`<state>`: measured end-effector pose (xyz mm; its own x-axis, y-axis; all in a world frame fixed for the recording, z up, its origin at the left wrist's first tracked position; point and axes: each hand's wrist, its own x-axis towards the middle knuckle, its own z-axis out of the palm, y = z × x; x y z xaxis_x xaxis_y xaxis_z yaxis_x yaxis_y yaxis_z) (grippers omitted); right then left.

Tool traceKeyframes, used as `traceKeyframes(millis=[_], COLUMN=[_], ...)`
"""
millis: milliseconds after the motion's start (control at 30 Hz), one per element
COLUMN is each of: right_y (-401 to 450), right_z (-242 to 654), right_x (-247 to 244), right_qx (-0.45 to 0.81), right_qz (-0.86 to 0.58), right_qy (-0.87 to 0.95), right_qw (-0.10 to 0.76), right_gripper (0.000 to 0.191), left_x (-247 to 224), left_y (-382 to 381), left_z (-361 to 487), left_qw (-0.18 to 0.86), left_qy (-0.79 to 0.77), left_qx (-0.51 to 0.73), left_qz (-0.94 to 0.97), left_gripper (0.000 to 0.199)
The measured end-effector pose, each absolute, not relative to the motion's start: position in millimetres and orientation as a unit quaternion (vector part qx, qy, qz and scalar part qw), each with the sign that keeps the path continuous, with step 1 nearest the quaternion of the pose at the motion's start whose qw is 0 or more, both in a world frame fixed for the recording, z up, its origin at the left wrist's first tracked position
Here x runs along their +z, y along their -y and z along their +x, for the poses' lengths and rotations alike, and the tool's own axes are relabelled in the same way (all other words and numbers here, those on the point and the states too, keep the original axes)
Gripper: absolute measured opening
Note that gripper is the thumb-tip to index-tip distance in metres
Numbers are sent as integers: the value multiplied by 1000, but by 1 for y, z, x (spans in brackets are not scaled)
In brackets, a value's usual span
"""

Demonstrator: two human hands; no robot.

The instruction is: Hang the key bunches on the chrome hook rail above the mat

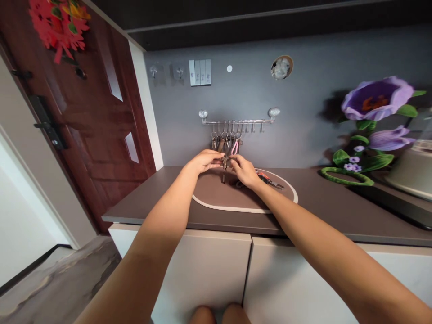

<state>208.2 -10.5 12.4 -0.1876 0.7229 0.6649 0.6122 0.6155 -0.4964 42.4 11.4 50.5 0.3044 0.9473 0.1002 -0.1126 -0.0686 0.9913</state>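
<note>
Both hands meet above an oval mat (243, 209) with a pale rim. Between my fingertips hangs a small bunch of keys (224, 167), its lower end pointing down. My left hand (206, 161) is closed, thumb and fingers pinching the keys from the left. From the right, my right hand (243, 170) has its fingers curled and pinched at the same bunch. Just behind the hands, several key sets (225, 140) dangle from a clear hook rail (239, 121), one with a pink strap. More keys and tags (270, 180) lie on the mat, partly hidden by my right hand.
The mat lies on a dark countertop (162, 191) above pale cabinet doors (216, 265). Purple artificial flowers (376, 101) and a beige appliance (415, 168) stand at the right. A reddish-brown door (91, 112) is at the left; a dark shelf (249, 22) overhangs.
</note>
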Motion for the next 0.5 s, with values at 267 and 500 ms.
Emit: traceKeyframes(millis=[267, 500], right_y=[18, 14], right_z=[203, 205], right_x=[13, 16], right_qx=[69, 27], right_qz=[-356, -359], right_qy=[794, 779], right_qw=[488, 514], right_gripper=[48, 22], left_x=[52, 52], left_y=[-7, -6], left_z=[48, 48], left_qw=[602, 589], left_qy=[-322, -336], left_qx=[477, 474], left_qz=[553, 562], left_gripper=[10, 7])
